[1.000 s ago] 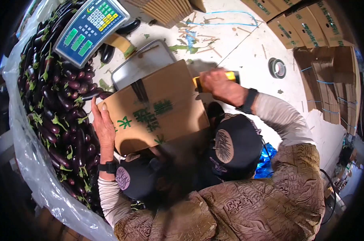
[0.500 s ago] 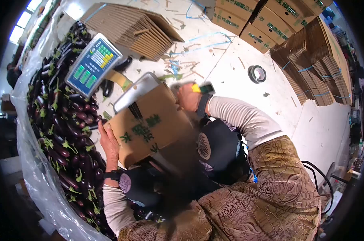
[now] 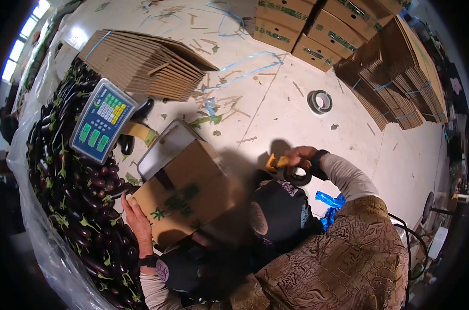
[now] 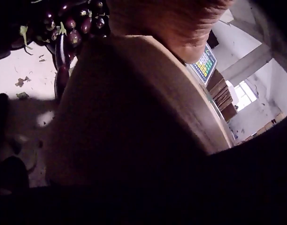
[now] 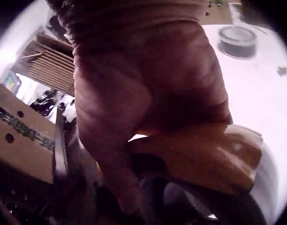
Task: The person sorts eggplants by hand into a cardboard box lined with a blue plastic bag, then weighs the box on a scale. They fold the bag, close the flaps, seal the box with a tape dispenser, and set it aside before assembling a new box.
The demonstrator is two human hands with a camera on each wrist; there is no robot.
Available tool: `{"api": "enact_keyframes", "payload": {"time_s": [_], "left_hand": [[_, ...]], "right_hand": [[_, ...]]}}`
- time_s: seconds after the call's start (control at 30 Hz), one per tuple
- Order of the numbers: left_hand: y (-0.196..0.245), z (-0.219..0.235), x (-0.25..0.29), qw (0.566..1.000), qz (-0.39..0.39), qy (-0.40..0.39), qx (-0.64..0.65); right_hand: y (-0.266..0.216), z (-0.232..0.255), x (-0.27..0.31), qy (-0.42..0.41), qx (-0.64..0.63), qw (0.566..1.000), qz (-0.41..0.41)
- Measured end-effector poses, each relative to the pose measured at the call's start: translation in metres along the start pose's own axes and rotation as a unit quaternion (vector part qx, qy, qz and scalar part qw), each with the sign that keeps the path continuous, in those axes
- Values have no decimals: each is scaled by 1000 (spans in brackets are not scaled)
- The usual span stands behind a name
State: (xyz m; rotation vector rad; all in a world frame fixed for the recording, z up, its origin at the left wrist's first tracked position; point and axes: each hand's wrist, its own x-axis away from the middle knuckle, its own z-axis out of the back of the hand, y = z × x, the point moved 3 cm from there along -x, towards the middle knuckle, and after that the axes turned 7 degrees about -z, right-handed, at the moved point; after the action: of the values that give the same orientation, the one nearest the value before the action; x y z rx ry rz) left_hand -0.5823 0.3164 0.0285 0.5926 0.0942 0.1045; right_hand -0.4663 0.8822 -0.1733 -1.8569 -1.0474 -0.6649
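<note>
A cardboard box [image 3: 188, 199] with green print lies tilted in front of the person, a dark strip of tape across one end. The left hand [image 3: 138, 222] rests along its left side, fingers fairly straight; in the left wrist view the palm [image 4: 174, 23] touches the box edge. Right of the box and apart from it, the right hand [image 3: 300, 156] grips a yellow tape dispenser [image 3: 277, 163] carrying a dark roll [image 3: 298, 175]. The right wrist view shows this hand [image 5: 148, 89] around the dispenser's yellow body [image 5: 211, 157]; some fingertips are hidden.
Behind the box are a metal tray [image 3: 159, 155] and a scale display [image 3: 103, 121]. Eggplants [image 3: 74, 206] are heaped at left. Flat cardboard [image 3: 141, 64] lies at the back, another tape roll [image 3: 320, 102] on the floor, and stacked boxes [image 3: 338, 36] stand back right.
The right hand has swung the dispenser from the box's far right edge out to the right, away from the box. The left hand stays on the box's side. The head view has shifted.
</note>
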Motion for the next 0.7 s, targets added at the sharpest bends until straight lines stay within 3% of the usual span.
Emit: {"api": "enact_keyframes", "payload": {"time_s": [0.03,0.07,0.1,0.13,0.2,0.23,0.27,0.33,0.37,0.4,0.47,0.6,0.7], "left_hand": [[-1,-1,1,999,-38,13,12],[-1,-2,2,999,-39,8,10],[-2,-2,1,999,-34,3,12],[-1,-1,1,999,-30,-2,12],[1,-2,1,999,-31,-2,19],[1,-2,1,999,-31,-4,19],[0,-1,1,999,-30,-6,19],[-5,-1,0,999,-25,-17,25],[-8,-2,-1,999,-24,-24,27],[-12,-2,-1,999,-20,-29,29],[-16,-4,-2,999,-22,-30,30],[-12,-5,-3,999,2,-23,30],[-12,-3,-2,999,-11,-20,36]], "right_hand": [[-4,-18,31,131,245,957,-88],[87,78,-13,137,40,982,-122],[62,40,18,136,284,938,-143],[27,-10,53,125,510,837,-153],[81,32,32,90,545,813,-184],[83,33,36,92,576,785,-208],[132,80,27,91,571,789,-209],[160,150,-30,202,625,745,115],[103,138,-9,203,622,748,111],[50,111,23,337,644,676,120],[-12,112,51,488,579,627,182],[-64,165,51,576,471,630,220],[-75,182,41,549,486,670,113]]}}
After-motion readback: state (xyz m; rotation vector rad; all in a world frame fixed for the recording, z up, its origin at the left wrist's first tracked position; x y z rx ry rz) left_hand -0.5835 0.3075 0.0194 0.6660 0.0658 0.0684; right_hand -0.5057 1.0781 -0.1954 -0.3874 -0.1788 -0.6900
